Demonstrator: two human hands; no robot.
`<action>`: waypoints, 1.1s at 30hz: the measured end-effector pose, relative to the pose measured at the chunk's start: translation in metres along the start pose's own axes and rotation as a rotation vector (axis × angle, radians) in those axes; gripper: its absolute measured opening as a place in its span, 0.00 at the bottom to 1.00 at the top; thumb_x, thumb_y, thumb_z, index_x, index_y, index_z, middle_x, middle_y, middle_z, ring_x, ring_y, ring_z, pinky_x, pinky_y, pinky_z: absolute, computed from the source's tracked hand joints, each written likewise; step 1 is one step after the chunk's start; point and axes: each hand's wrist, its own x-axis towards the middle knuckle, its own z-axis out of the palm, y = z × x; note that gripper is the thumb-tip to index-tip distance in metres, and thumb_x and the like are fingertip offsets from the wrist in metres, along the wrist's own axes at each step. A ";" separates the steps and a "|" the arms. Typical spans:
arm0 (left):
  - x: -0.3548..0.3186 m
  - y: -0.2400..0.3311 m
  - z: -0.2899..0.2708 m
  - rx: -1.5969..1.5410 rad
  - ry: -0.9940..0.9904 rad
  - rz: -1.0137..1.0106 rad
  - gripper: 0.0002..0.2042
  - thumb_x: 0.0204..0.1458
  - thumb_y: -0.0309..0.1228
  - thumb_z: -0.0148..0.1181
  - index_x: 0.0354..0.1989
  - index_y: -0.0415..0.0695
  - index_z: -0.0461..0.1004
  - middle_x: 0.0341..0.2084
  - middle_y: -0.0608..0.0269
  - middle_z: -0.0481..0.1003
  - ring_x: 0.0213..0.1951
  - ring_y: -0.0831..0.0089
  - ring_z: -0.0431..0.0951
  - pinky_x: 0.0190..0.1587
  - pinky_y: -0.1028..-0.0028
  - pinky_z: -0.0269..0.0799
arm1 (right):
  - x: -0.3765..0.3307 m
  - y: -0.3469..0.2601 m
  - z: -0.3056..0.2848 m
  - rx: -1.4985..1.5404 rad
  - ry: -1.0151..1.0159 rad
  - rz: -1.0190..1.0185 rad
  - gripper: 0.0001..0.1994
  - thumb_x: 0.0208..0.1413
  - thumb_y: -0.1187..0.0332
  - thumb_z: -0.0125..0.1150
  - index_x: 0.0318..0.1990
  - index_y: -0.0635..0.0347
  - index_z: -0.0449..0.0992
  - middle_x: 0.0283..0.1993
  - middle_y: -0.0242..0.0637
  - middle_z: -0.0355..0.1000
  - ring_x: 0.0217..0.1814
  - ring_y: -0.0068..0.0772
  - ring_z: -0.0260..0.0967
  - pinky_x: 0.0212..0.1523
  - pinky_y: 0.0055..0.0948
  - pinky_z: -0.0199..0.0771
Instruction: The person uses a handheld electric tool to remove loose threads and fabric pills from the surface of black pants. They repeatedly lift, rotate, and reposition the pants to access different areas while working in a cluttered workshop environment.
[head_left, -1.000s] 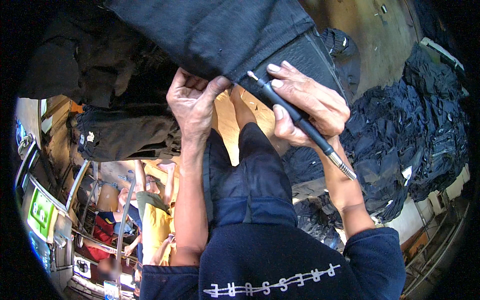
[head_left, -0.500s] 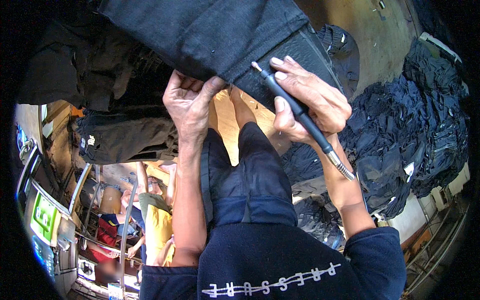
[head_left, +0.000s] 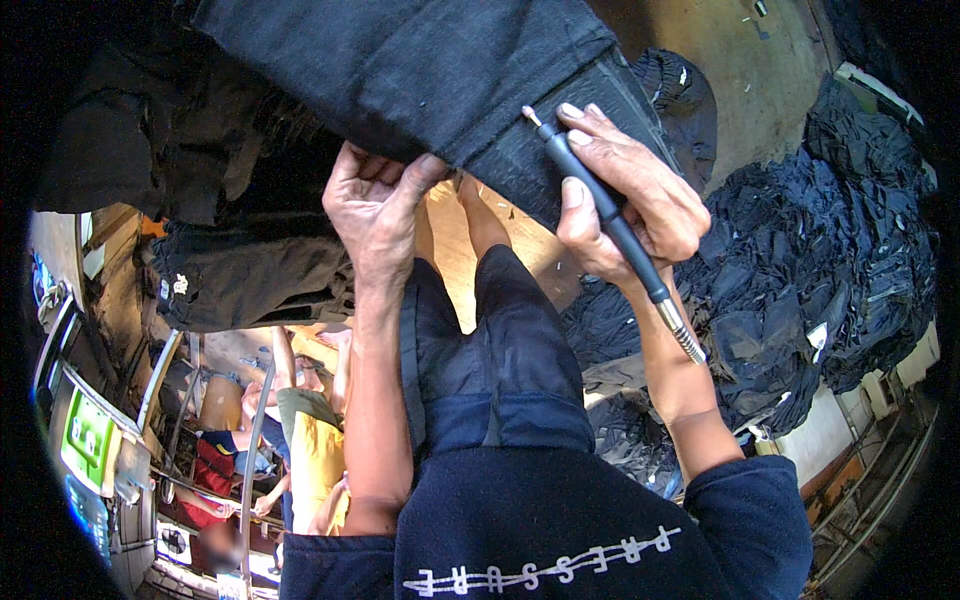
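I see the dark denim garment stretched across the upper centre of the frame, its hem edge running down toward the right. My left hand, at centre, pinches the lower edge of that cloth between thumb and curled fingers, holding it taut. My right hand, at upper right, is wrapped around the slim black pen-shaped rotary tool, whose metal tip touches the hem band and whose ribbed metal cable end trails toward the lower right.

I judge the distressing of this hem to be under way: the band under the tip looks slightly greyer and roughened, though I cannot tell how much of the edge is finished. A large heap of dark blue garments lies at the right, so plenty seems left.

Compared with half a second ago, the tool tip sits higher and further left along the hem, and the right hand has followed it; the left hand's grip is unchanged.
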 end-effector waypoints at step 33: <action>0.000 0.001 0.004 0.029 0.014 0.012 0.24 0.54 0.17 0.77 0.59 0.33 0.75 0.49 0.51 0.83 0.49 0.67 0.86 0.56 0.69 0.85 | -0.003 0.003 -0.005 -0.078 0.041 0.117 0.14 0.55 0.78 0.67 0.47 0.77 0.84 0.50 0.60 0.85 0.57 0.53 0.85 0.66 0.49 0.81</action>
